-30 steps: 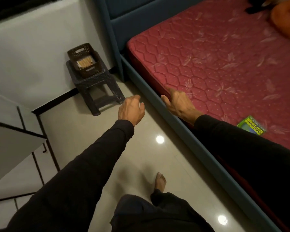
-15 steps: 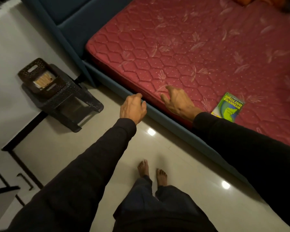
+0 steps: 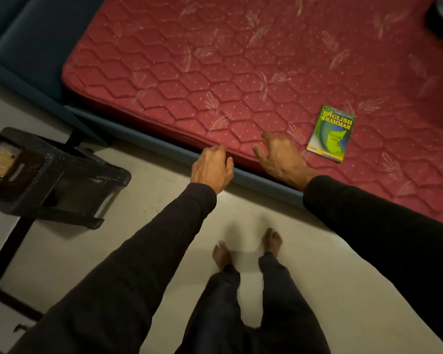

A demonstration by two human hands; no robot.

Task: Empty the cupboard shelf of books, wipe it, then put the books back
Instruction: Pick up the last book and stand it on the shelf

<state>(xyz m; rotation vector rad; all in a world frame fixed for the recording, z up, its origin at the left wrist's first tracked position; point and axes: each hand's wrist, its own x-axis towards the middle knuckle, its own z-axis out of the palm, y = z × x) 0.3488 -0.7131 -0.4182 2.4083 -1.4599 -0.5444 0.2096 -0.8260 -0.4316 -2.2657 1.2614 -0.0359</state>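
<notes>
A red quilted mattress [image 3: 241, 60] is filling the upper part of the view, sitting in a dark blue bed frame [image 3: 149, 135] whose near rail is running along the pale floor [image 3: 164, 200]. A person is standing barefoot beside that rail, both arms in dark sleeves [image 3: 138, 251] reaching forward. A dark stool [image 3: 69, 185] is standing on the floor off the bed's near left corner, carrying a basket [image 3: 0, 159] at the view's left edge. A green book [image 3: 331, 134] titled English Grammar is lying flat, cover up, near the mattress's near edge. The right hand [image 3: 279, 154] is hovering over that edge just left of the book, fingers loosely spread, holding nothing and not touching it. The left hand [image 3: 211, 169] is hanging over the rail, fingers loosely curled, gripping nothing.
</notes>
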